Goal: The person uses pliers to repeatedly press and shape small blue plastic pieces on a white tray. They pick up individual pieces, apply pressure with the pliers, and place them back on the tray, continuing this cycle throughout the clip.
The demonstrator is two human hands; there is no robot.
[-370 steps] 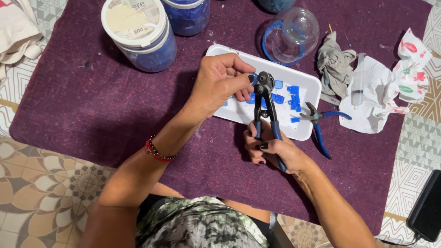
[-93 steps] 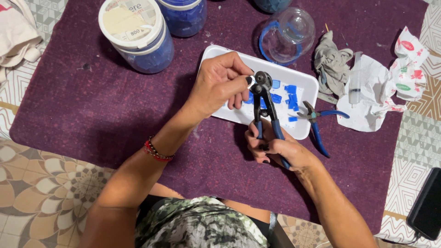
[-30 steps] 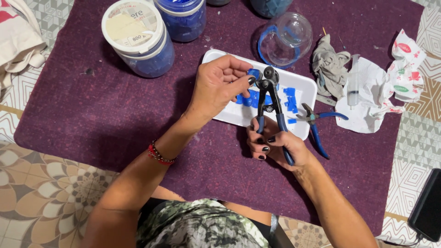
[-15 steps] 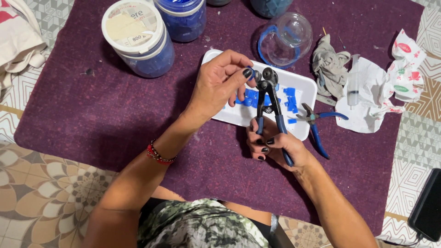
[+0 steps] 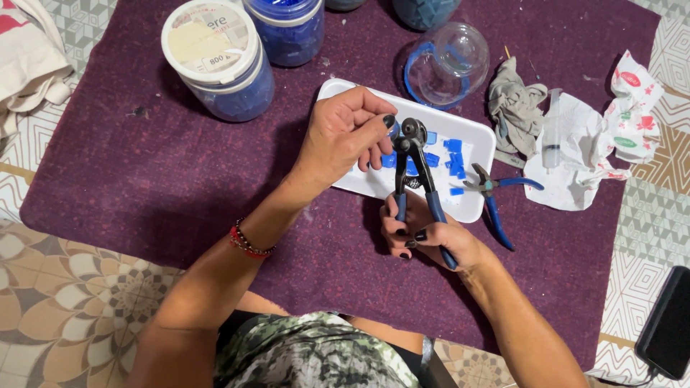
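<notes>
Two bare hands work over a white rectangular tray set on a purple mat that covers a patterned tile floor. The right hand is wrapped around the blue handles of a pair of wheeled tile nippers, held upright with the head pointing away from the person and hovering above the tray. The left hand, a red beaded bracelet on its wrist, pinches a small blue tile piece between thumb and fingertips and presses it against the nippers' head; whether the cutting wheels have closed on it cannot be made out. More blue tile pieces lie scattered in the tray beneath the tool. A second pair of blue-handled pliers rests with its nose on the tray's right edge and its handles on the mat. Beyond the tray stand a white-lidded tub of blue material, an open jar of blue pieces and a clear glass jar tipped on its side. To the right lie a grey rag, a syringe on crumpled printed paper, and a dark phone at the frame's edge.
</notes>
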